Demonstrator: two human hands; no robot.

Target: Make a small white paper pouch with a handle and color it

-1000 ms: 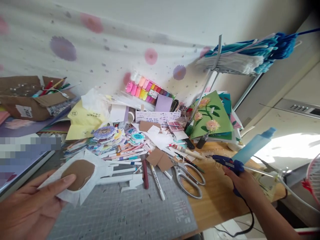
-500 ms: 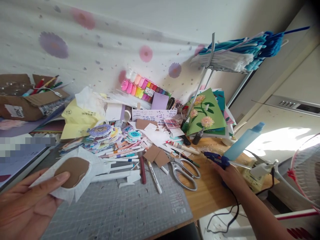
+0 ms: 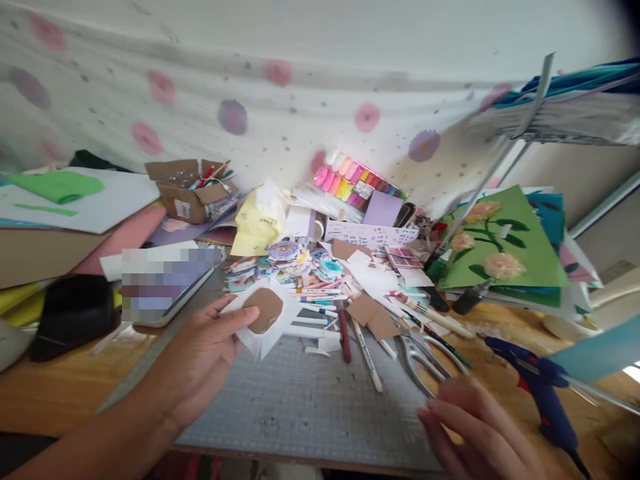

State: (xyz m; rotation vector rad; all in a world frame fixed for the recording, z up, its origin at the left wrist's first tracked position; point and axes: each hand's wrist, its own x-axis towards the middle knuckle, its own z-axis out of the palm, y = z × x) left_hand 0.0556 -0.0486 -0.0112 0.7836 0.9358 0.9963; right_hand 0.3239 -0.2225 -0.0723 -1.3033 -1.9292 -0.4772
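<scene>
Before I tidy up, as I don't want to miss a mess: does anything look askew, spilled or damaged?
The pack of coloured blocks sits askew at the back, left end higher than right. The brown card in the left hand shows a pale streak near its lower edge; I cannot tell what it is.

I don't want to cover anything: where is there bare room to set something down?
Best is the front of the grey mat, between the left hand, holding brown cardboard, and the right hand. A smaller bare patch of wooden tabletop lies between the black object and left forearm. Crowded: the mat's back, with markers and paper cutouts.
</scene>
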